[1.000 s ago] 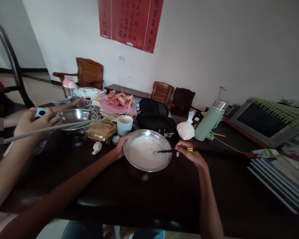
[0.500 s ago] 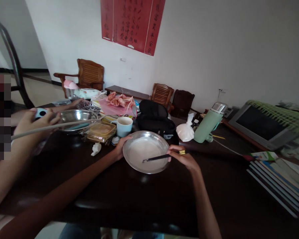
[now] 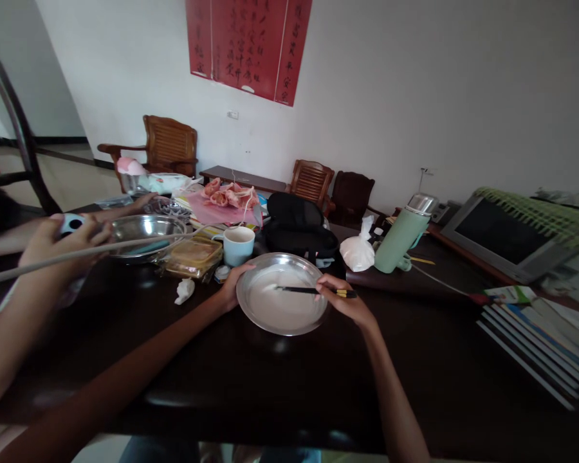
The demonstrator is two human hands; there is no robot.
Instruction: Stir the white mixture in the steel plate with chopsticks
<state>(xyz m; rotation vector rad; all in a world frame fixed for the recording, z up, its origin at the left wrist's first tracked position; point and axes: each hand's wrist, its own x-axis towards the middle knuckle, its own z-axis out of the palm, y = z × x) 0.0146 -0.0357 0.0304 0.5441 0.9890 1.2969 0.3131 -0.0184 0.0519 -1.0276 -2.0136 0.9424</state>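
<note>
A shallow metal basin (image 3: 247, 316) sits on the dark table, with a pale, milky mixture (image 3: 276, 307) in it. My left hand (image 3: 231, 287) is closed on the basin's left rim, thumb on top. Dark chopsticks with yellowish ends (image 3: 299, 290) are in my right hand (image 3: 346, 300), pinched at the basin's right side. Their tips reach left into the mixture, where a small whitish lump shows at the ends. A light blue mug (image 3: 238, 246) stands just behind my left hand.
A co-worker's hand (image 3: 62, 241) with a dark-spotted pale object and a second metal basin (image 3: 147, 230) are at left. Nearby lie food boxes (image 3: 193, 254) and crumpled tissue (image 3: 184, 291). Behind are a black case (image 3: 299, 241), a bag of white powder (image 3: 358, 252) and a green thermos (image 3: 400, 241).
The chopsticks have swung from a downward-left slant to nearly level, their tips moving farther back in the basin. My left hand keeps its hold on the rim. The view has shifted slightly.
</note>
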